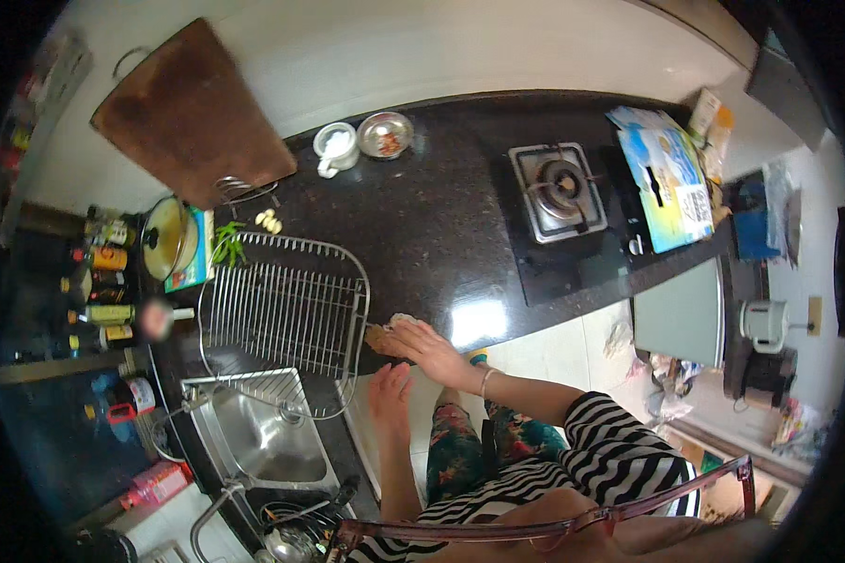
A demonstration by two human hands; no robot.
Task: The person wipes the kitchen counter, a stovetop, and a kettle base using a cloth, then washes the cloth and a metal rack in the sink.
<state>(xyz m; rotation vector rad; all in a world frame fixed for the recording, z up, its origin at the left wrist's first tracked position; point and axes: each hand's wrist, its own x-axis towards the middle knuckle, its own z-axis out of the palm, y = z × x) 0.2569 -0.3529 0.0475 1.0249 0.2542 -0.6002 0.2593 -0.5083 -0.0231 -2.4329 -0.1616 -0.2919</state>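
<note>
Near the front edge of the dark stone countertop (pixel 422 232), my right hand (pixel 433 352) presses flat on a crumpled tan and whitish cloth (pixel 387 336), its fingers pointing left. My left hand (pixel 391 394) is raised just off the counter's edge, below the cloth, with its fingers apart and nothing in it. A metal wire dish rack (pixel 289 302) lies directly left of the cloth, partly over the steel sink (pixel 267 436).
Garlic cloves (pixel 269 222) and green peppers (pixel 231 243) lie behind the rack. A white cup (pixel 336 149), a steel bowl (pixel 386 135) and a leaning wooden cutting board (pixel 197 112) line the wall. A gas burner (pixel 560 190) and a printed cardboard box (pixel 665 183) are at right.
</note>
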